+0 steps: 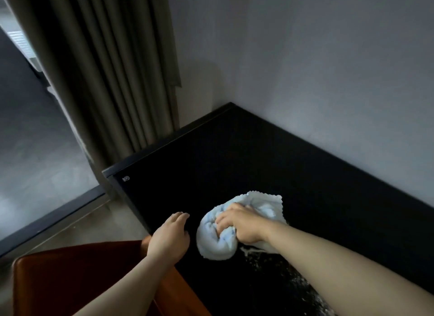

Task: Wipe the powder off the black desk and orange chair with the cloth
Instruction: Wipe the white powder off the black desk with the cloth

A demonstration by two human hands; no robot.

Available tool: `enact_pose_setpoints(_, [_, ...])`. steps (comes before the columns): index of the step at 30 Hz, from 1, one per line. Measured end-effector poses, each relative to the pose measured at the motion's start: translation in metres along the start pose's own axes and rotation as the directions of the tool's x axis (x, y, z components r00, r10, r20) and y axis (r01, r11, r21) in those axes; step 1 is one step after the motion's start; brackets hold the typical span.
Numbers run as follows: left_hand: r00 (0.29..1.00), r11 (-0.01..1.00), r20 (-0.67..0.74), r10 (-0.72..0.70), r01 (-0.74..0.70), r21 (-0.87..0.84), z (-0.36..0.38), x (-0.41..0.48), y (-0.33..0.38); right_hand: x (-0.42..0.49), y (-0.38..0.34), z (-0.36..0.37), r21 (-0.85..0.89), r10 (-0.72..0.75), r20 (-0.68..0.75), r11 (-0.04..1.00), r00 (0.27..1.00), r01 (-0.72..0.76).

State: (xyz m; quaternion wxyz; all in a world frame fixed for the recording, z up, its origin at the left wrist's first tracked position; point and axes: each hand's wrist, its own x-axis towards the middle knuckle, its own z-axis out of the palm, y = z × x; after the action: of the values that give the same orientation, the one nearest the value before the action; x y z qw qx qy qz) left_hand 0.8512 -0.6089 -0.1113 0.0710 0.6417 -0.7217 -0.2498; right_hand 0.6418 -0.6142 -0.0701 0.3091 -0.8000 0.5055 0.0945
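While the right hand (pixel 244 224) grips the bunched cloth (pixel 220 231) tight on the black desk (pixel 234 156), wiping looks underway. Left hand (pixel 170 238) flat, open, holding nothing, at desk edge. Powder (pixel 277 271) remains under right forearm: next pass prob. goes there. Orange chair (pixel 77 275) untouched, beside desk. Curtain (pixel 112 69), grey wall behind.
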Motion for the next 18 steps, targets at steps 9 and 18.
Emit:
enact_pose_setpoints(9, [0.987,0.964,0.144,0.073,-0.107,0.243,0.019,-0.002,0.045,-0.067,0.049,-0.033,0.095,0.090,0.106,0.990,0.990,-0.100])
enact_pose_setpoints(18, [0.964,0.968,0.265,-0.025,-0.043,0.246,0.036,0.018,0.071,-0.025,0.091,-0.035,0.017,0.298,-0.149,0.954,0.943,-0.298])
